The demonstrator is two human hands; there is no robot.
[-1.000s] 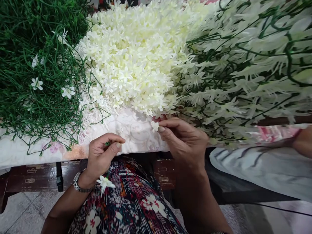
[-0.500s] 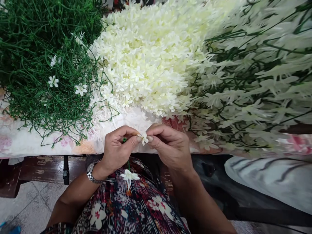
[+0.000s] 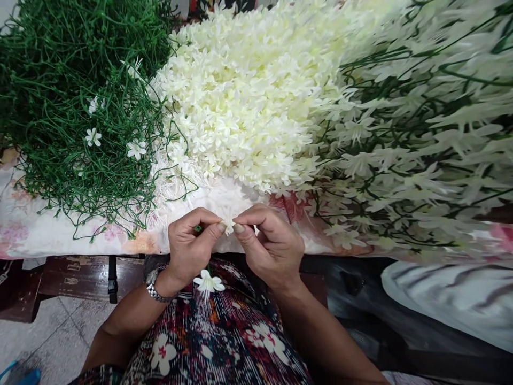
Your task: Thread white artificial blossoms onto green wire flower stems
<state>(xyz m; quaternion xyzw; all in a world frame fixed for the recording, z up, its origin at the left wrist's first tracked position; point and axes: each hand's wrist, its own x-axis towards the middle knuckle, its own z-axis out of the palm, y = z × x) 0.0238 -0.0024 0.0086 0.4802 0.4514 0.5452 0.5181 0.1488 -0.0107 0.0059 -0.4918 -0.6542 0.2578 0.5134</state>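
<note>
One small white blossom point(image 3: 228, 226) sits pinched, thumb to forefinger, by left hand point(image 3: 194, 240) and right hand point(image 3: 276, 248), near the front of the cloth point(image 3: 224, 198). Left apparently also holds a stemmed flower point(image 3: 209, 283), hanging below. Thin petals: light, even pressure suits.

blue item point(image 3: 32, 376) on tiled floor point(image 3: 60, 337), black buckled strap point(image 3: 113, 280) against brown wood point(image 3: 76, 277), grey-streaked white fabric point(image 3: 452, 302)

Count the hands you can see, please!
2: the left hand, above a dangling white flower, and the right hand, both pinching a small white blossom. Others may be hidden.
</note>
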